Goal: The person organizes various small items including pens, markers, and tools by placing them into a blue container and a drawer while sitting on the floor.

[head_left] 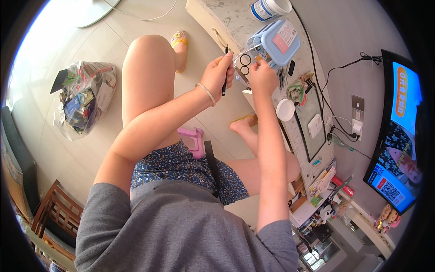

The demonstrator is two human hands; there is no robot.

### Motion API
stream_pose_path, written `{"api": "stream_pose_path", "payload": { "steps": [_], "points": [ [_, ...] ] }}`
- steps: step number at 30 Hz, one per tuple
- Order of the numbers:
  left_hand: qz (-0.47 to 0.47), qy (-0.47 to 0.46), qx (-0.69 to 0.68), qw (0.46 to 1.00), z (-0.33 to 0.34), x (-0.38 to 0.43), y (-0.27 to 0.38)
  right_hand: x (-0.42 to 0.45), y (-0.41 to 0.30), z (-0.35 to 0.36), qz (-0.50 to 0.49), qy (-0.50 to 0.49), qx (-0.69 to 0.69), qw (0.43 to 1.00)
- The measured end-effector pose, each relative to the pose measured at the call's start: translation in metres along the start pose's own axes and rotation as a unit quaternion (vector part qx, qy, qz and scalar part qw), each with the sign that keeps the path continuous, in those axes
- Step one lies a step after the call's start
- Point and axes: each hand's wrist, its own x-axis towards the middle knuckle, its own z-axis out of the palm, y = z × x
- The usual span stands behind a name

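My left hand (pixel 219 76), with a band on the wrist, grips a black pen (pixel 224 85) that stands out above and below the fist. Just right of it, my right hand (pixel 263 80) is raised near the marble-patterned cabinet top, its fingers curled; whether they hold something small cannot be told. Between the hands lie scissors with black ring handles (pixel 245 60) and a dull metallic strip (pixel 242 75). Beyond them is a light blue plastic container (pixel 287 51) bearing a label. A black oblong item (pixel 291 68) lies to the right of my right hand.
A white tub (pixel 268 9), a round white lid (pixel 285 109), a crumpled green cloth-like item (pixel 296 92) and a white power adapter or router (pixel 315 125) are on the cabinet. A filled clear plastic bag (pixel 85 102) stands on the floor at left. Cables run along the wall below a screen (pixel 394 136).
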Motion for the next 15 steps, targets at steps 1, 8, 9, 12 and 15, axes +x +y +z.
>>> {"api": "stream_pose_path", "payload": {
  "steps": [1, 8, 9, 12, 15],
  "points": [
    [0.0, 0.0, 0.0, 1.0, 0.0, 0.0, 0.0, 0.001, 0.009, 0.002, -0.01, 0.03, 0.019, 0.999],
    [-0.002, 0.006, -0.008, 1.0, -0.003, -0.003, 0.003, -0.01, 0.057, -0.01, 0.234, -0.14, 0.821, 0.502],
    [-0.005, 0.004, -0.009, 1.0, -0.002, -0.003, 0.002, -0.012, 0.062, -0.012, 0.245, -0.167, 0.888, 0.352],
    [-0.007, 0.0, 0.002, 1.0, 0.003, -0.002, 0.0, -0.005, 0.069, -0.002, 0.169, -0.125, 0.733, 0.647],
    [-0.008, -0.005, 0.0, 1.0, 0.005, -0.002, -0.002, 0.004, 0.073, 0.009, 0.074, -0.067, 0.492, 0.865]
  ]
}}
